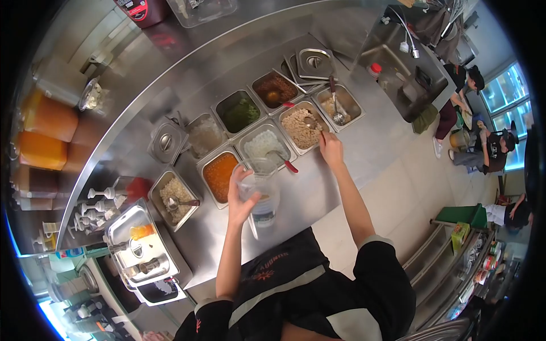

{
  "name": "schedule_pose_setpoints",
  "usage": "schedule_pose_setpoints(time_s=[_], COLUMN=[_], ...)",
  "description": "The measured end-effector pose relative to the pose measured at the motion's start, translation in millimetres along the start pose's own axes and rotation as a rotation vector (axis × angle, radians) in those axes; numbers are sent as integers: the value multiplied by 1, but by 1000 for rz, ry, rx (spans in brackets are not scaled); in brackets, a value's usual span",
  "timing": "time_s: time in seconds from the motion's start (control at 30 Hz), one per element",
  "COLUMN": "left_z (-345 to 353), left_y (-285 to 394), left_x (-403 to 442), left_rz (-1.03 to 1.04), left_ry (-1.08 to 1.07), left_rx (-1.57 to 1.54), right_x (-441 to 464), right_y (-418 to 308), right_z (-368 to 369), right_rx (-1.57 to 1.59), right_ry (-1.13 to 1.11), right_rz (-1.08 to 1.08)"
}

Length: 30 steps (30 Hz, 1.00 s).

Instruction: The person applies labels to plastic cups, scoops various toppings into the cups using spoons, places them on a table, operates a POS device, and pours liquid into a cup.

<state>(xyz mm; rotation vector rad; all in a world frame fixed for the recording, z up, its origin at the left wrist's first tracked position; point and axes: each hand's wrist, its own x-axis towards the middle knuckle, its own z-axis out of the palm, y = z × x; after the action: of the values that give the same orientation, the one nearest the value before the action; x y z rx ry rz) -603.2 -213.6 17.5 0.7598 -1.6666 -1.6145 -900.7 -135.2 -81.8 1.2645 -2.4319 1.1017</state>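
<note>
1. The clear cup (pixel 273 190) is in the left hand (pixel 241 196), above the counter's near edge, close to the orange sauce (pixel 220 175) and white cubes (pixel 263 145).
2. The left fingers are curled around its wall. It looks like thin plastic: light, a little springy, likely slick if wet. The wall just below the rim is a sound hold; a hard squeeze could buckle it.
3. The right hand (pixel 330 146) is at the spoon (pixel 310 122) in the tan crumbles (pixel 297 131). Its fingers seem closed on the handle, though the grip is small and partly hidden.
4. The spoon should be stiff and fairly light, heavier at the bowl when loaded; the handle's end is the place to hold.
5. The counter (pixel 372 133) is smooth steel, carrying food pans and stacked lids (pixel 315 61).
6. Beyond are a sink (pixel 388 54), a pale floor (pixel 392 187) and co-workers (pixel 496 152), well apart.
</note>
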Motion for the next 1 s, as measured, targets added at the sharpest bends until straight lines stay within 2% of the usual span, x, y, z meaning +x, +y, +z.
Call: schedule_pose_setpoints(time_s=[0.07,0.13,0.17,0.23,0.27,0.37,0.43,0.47,0.53,0.67,0.73,0.77,0.8,0.83,0.9,0.93,1.0], left_z=[10,24,31,41,48,68,81,86,94,95,91,87,83,78,70,65,59], left_y=[-1,3,2,-18,-16,-23,-16,-13,-13,-7,-9,-8,-2,9,34,40,48], left_x=[20,41,49,68,75,99,111,116,124,127,118,112,104,95,73,64,43], left_rz=[-43,-41,-62,-50,-46,-225,-210,-200,-146,-48,-18,7,13,-20,-54,-44,-146], left_ry=[-63,-88,-128,-181,-184,-241,-229,-215,-190,-196,-200,-197,-203,-260,-391,-413,-653], left_rx=[70,105,158,328,327,448,479,509,482,351,256,161,163,25,-170,-167,-397], right_x=[2,6,10,17,19,25,25,22,13,3,2,0,-5,-12,-28,-31,-39], right_y=[9,7,7,13,13,-2,-37,-48,-65,-69,-55,-45,-31,-16,4,-12,-71], right_z=[6,7,2,-14,-23,-59,-102,-119,-144,-156,-134,-114,-87,-59,-18,-29,-90], right_rx=[67,174,176,285,284,439,411,412,298,259,451,498,503,505,446,447,897], right_ry=[3,61,63,-102,-97,1,34,41,-40,127,328,320,280,241,2,26,-113], right_rz=[-9,296,293,697,698,664,416,411,-169,-111,127,212,226,239,553,557,486])
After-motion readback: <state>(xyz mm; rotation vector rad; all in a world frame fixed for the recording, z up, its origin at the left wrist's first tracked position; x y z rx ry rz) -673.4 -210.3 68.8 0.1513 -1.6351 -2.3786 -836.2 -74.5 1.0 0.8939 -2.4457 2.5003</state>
